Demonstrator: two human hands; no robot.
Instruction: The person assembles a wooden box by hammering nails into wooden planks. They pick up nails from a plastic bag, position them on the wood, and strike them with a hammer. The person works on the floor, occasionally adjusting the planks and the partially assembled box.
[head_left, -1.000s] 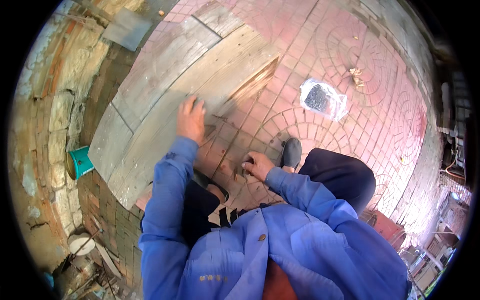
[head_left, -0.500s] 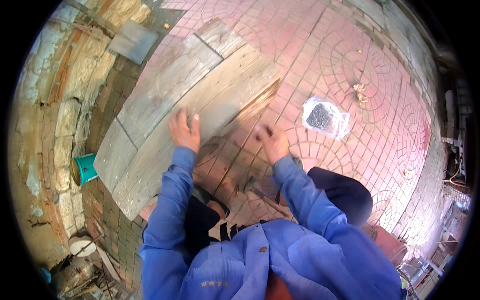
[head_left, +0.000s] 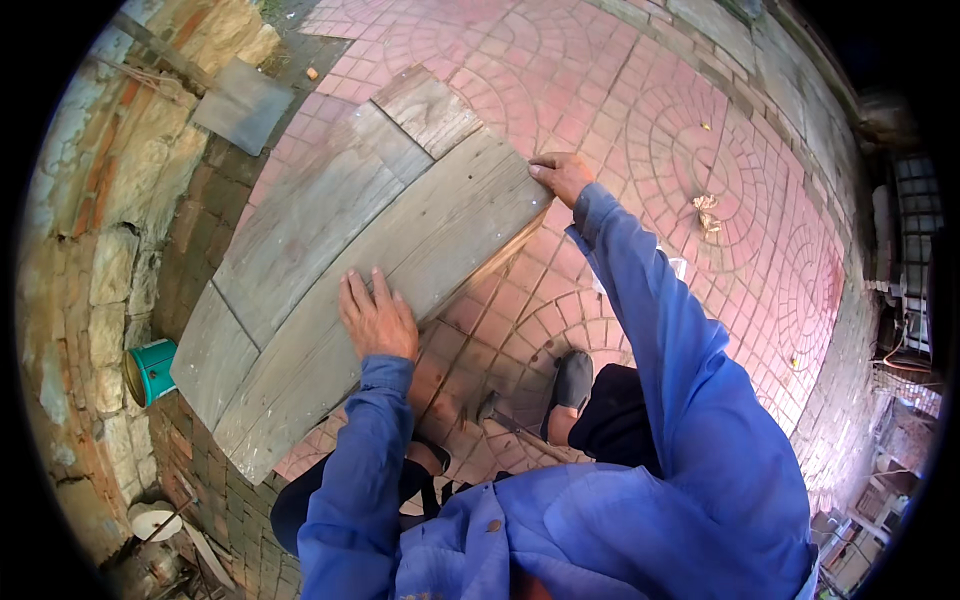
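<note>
Several weathered grey wooden planks lie side by side on red brick paving. My left hand (head_left: 377, 318) rests flat, fingers spread, on the nearest wide plank (head_left: 440, 225), close to its near edge. My right hand (head_left: 561, 175) reaches far forward and grips that same plank at its far right corner, fingers curled over the edge. That corner looks slightly raised off the paving. Both arms wear blue sleeves. A second plank (head_left: 310, 225) lies just to the left, touching the first.
A hammer (head_left: 505, 420) lies on the paving between my knees, beside my dark shoe (head_left: 572, 378). A rough stone and brick wall (head_left: 95, 250) runs along the left, with a teal bucket (head_left: 150, 372) at its foot. A flat grey slab (head_left: 243, 104) lies at the far left.
My right hand has left the paving near my knee and stretched forward to the plank's far corner. My left hand stays on the plank. The view has tilted forward.
</note>
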